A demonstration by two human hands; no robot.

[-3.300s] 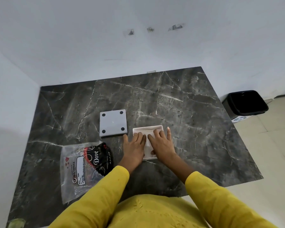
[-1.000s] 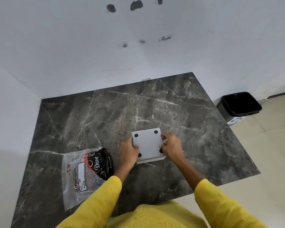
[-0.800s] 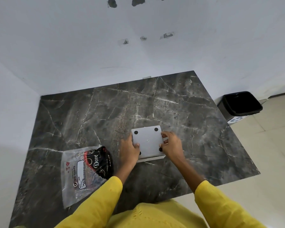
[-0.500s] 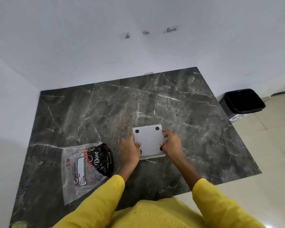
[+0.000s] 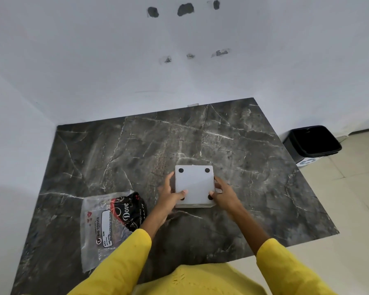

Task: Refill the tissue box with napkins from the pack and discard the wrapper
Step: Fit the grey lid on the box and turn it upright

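Observation:
The white square tissue box (image 5: 193, 184) rests bottom-up on the dark marble table (image 5: 119, 158), its base panel with black rubber feet facing me. My left hand (image 5: 170, 193) grips its left side, thumb pressed on the base near the front left foot. My right hand (image 5: 223, 193) holds its right side, thumb on the front right corner. The napkins are hidden inside. The clear plastic napkin wrapper (image 5: 100, 226) lies flat at the front left of the table.
A black Dove packet (image 5: 129, 211) lies partly on the wrapper. A black waste bin (image 5: 313, 143) stands on the tiled floor to the right of the table. White walls close in the table at the back and left.
Earlier both hands pressed napkins into the open box while the base panel lay beside it. Now the panel sits on the box and both hands hold it at the sides.

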